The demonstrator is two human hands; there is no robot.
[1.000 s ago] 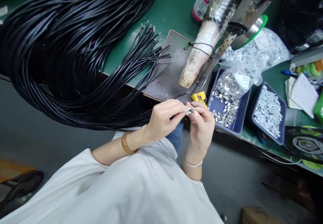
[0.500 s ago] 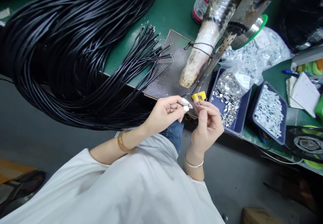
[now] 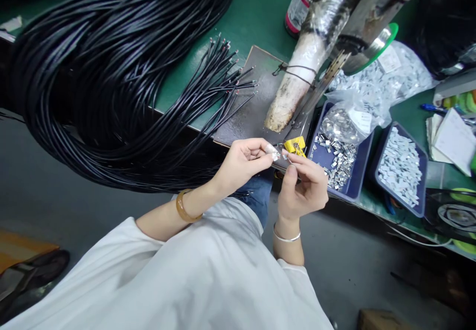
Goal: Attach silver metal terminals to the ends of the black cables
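Note:
My left hand point(image 3: 250, 160) is closed in a pinch, with white wrapping on its fingertips. What sits between its finger and thumb is too small to make out. Close by on the right, the fingers of my right hand point(image 3: 304, 183) pinch a small shiny metal piece point(image 3: 284, 155). The fingertips of both hands nearly meet at the bench edge. Just beyond them a yellow part point(image 3: 295, 145) stands below a machine's white, plastic-wrapped arm point(image 3: 288, 89). To the left, a bundle of black cables point(image 3: 201, 87) lies with stripped ends over a dark board point(image 3: 243, 116).
Right of my hands stands a blue tray point(image 3: 366, 164) of small metal pieces with a plastic bag point(image 3: 344, 121) in it. Another tray point(image 3: 422, 198) holds pale flat pieces. Behind are a larger bag point(image 3: 399, 72) and a bottle point(image 3: 297, 10); papers point(image 3: 455, 139) lie far right.
My right hand has shifted slightly left and down, and its fingertips are closer to those of my left hand. The metal piece shows more clearly. The whole view has moved a little.

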